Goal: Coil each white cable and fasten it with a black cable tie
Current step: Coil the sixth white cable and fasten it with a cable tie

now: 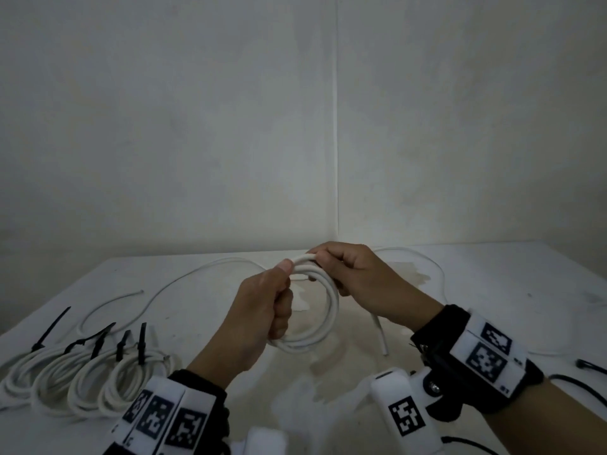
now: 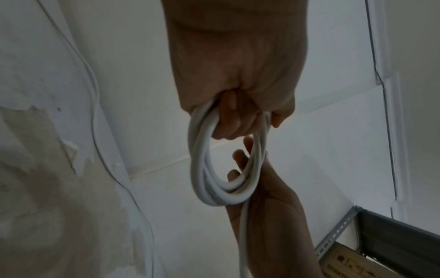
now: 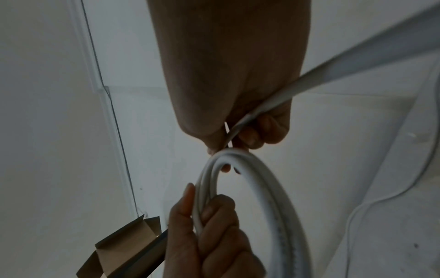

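White walls meet in a corner behind a white table [image 1: 492, 290], whose middle carries a pale brownish stain

Both hands are raised above the table centre and share one white cable [image 1: 323, 326] wound into a coil of several loops

- Left hand [image 1: 262, 310]: fingers are curled through the coil and clench its left side, with the thumb pressed onto the strands at the top. The left wrist view shows the strands running through the closed fist
- Right hand [image 1: 358, 277]: fingers and thumb pinch the top of the coil at its far right. The right wrist view shows one strand passing out of this hand toward the right
- Free end: a short straight tail [image 1: 379, 336] hangs from the coil below the right hand, down toward the table

Finished coils [image 1: 82, 379] lie side by side at the near left of the table. Each carries a black tie [image 1: 142, 343] with its tail standing up

Loose white cable [image 1: 170, 284] lies in curves across the far left of the table, and another run [image 1: 437, 274] curves at the far right

Spare black ties [image 1: 591, 367] lie at the near right edge
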